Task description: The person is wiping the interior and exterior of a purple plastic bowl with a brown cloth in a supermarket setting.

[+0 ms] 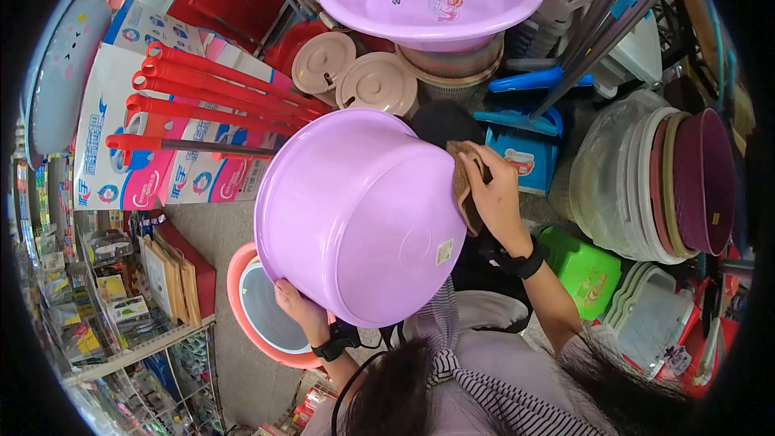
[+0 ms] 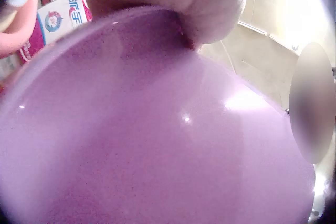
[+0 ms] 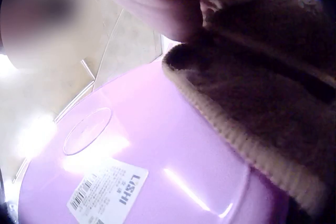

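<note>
At the tub's (image 1: 355,210) lower-left rim, the left hand (image 1: 303,311) gripped the edge with its fingers bent round it. Across the tub, the right hand (image 1: 496,194) pinched a folded brown cloth (image 1: 462,182) between thumb and fingers, the cloth touching the tub's outer surface. The mauve tub lay tipped on its side between the two hands, in front of the person's body.

Near the cloth, a white sticker (image 3: 108,192) on the tub read "LiSHI" in the right wrist view, above a barcode and smaller print too blurred to read. Left of the tub, white, pink and blue cartons (image 1: 97,105) bore 派宇, legible in the left wrist view. Red poles (image 1: 214,101) crossed in front of them and hid part of their print. A purple basin (image 1: 355,0) at the top carried 公仔面 beside a cartoon.

The tub blocked part of an orange basin (image 1: 242,307) with a grey strainer (image 1: 266,299) inside it. Beyond stood beige lidded bins (image 1: 379,81), blue dustpans (image 1: 517,121), a stack of bins (image 1: 622,178), a green box (image 1: 577,270), and, far left, shelves (image 1: 121,359) of packets.
</note>
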The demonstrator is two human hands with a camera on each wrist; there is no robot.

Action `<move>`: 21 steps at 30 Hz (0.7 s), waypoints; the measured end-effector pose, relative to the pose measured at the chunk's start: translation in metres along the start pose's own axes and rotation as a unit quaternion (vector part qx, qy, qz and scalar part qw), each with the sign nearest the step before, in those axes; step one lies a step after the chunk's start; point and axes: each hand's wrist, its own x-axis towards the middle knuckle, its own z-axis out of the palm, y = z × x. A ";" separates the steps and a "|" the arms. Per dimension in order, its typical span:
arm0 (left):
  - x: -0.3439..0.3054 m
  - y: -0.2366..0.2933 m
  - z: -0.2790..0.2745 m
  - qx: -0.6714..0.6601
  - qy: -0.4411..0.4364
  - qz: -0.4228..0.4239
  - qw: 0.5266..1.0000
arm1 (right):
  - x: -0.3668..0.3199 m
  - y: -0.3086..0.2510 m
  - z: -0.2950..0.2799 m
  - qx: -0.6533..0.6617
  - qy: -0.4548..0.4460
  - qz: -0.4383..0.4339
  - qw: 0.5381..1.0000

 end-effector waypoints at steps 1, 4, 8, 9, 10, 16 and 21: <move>-0.002 0.004 0.001 -0.020 -0.016 0.013 1.000 | -0.007 0.002 -0.001 0.001 -0.003 0.002 1.000; 0.003 -0.003 -0.012 -0.040 -0.043 -0.037 0.998 | -0.025 0.007 -0.004 -0.049 -0.005 0.008 0.999; 0.011 -0.015 -0.021 -0.021 -0.060 -0.064 0.996 | -0.043 0.014 -0.003 -0.026 0.003 0.047 0.999; 0.013 -0.018 -0.020 -0.050 -0.054 -0.081 0.994 | -0.046 0.014 -0.004 -0.034 -0.008 0.040 0.999; 0.014 -0.020 -0.018 -0.079 -0.048 -0.100 0.991 | -0.049 0.014 -0.005 -0.041 -0.019 0.035 0.998; 0.017 -0.025 -0.019 -0.119 -0.051 -0.146 0.981 | -0.071 0.027 -0.008 -0.029 -0.023 0.076 0.996; 0.018 -0.017 -0.019 -0.125 -0.053 -0.171 0.976 | -0.067 0.013 -0.010 -0.011 0.003 0.085 0.996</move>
